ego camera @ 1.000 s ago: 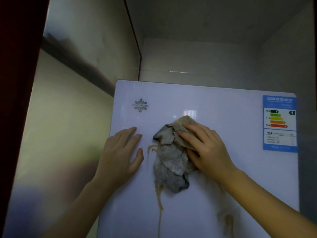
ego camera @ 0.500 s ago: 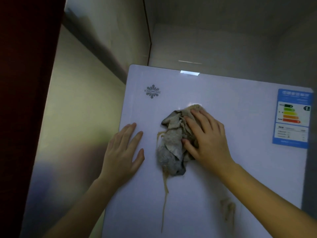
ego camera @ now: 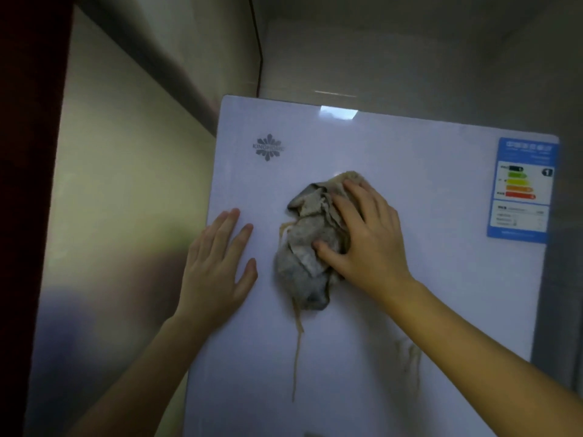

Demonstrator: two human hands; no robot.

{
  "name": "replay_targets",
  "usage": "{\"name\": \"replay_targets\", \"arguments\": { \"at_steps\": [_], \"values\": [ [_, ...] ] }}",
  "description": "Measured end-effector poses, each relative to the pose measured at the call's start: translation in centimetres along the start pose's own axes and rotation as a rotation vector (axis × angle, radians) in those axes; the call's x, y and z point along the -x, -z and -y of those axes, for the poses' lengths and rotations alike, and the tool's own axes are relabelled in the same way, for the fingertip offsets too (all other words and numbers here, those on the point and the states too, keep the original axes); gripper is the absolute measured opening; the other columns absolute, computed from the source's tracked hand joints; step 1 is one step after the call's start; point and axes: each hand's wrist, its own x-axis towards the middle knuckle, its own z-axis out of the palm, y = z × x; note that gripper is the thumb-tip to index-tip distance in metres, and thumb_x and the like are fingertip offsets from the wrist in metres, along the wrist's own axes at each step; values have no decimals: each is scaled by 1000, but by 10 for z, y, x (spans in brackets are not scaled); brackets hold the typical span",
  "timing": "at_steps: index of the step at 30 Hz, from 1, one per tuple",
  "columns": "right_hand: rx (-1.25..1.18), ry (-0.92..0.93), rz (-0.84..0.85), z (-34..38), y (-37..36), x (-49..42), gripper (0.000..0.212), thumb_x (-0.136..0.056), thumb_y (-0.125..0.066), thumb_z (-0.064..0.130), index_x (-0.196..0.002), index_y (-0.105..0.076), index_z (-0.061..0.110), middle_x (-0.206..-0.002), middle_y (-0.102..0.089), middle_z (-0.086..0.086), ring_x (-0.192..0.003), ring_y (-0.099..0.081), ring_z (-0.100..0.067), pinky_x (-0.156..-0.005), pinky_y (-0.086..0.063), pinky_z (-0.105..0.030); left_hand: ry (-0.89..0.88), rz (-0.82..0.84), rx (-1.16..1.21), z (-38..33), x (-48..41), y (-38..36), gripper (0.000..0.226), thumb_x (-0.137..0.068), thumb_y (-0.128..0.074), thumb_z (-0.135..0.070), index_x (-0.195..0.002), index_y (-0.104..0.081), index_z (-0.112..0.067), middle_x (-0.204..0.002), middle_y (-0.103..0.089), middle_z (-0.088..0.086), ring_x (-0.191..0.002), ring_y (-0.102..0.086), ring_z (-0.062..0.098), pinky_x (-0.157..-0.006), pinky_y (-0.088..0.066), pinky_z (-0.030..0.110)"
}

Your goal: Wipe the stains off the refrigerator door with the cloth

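Head view, looking at the front of a white refrigerator door (ego camera: 410,294).

Far left: dark red vertical surface (ego camera: 28,184), then a pale reflective side wall (ego camera: 120,184), blurred.

Left hand (ego camera: 217,266) lies flat on the door near its left edge, palm down, holding nothing. Fingers extended and lightly spread, pointing toward 1 o'clock; thumb out toward the cloth but apart from it.

At 12 o'clock from that hand, a grey brand logo (ego camera: 268,147) near the door's upper left corner.

Cloth (ego camera: 310,247): crumpled grey-beige rag, pressed against the door at mid-height, just right of the left hand, not touching it. A thin brown drip stain (ego camera: 296,351) runs from the cloth's lower edge toward 6 o'clock. A short brown smear also shows at the cloth's 9 o'clock edge.

Right hand (ego camera: 369,238) covers the right half of the cloth, fingers extended and slightly spread over the folds, pointing toward 11 o'clock; thumb presses into the cloth's middle. Flat press, not a pinch.

At 5 o'clock from that hand, a fainter smudged stain (ego camera: 410,357).

Upper right corner of the door: blue energy label (ego camera: 522,190) with coloured bars.
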Motion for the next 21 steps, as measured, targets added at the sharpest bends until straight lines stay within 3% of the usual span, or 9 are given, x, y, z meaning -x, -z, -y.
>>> {"name": "replay_targets", "arguments": {
  "at_steps": [4,8,15,21],
  "values": [
    [18,73,-72,-23,3,9,58,-86,-70,36,-139,-62,14,-147,-56,-12,-136,-51,-35,-105,-46,-47,21,2,5,-3,-1,1,55,-96,-51,-35,-144,-52,-10,-160,-39,14,-147,-37,34,-115,-33,47],
    [11,40,-78,-56,25,28,57,-84,-71,24,-140,-61,14,-144,-58,-12,-129,-54,-35,-104,-47,-45,55,13,8,-9,-1,2,55,-94,-50,-35,-142,-52,-7,-159,-39,17,-146,-38,38,-114,-32,50],
    [-3,-164,-26,-106,53,75,62,-88,-66,36,-144,-55,11,-153,-47,-11,-140,-43,-32,-116,-36,-43,103,74,27,-19,-3,9,60,-94,-46,-39,-144,-48,-6,-161,-33,19,-148,-31,39,-117,-28,52],
    [-52,-190,0,-99,49,122,65,-90,-63,40,-147,-51,12,-157,-43,-11,-145,-39,-32,-119,-31,-42,131,87,15,-27,-1,8,62,-94,-44,-40,-146,-46,-6,-162,-32,19,-149,-30,39,-118,-27,52]
  ]
}}
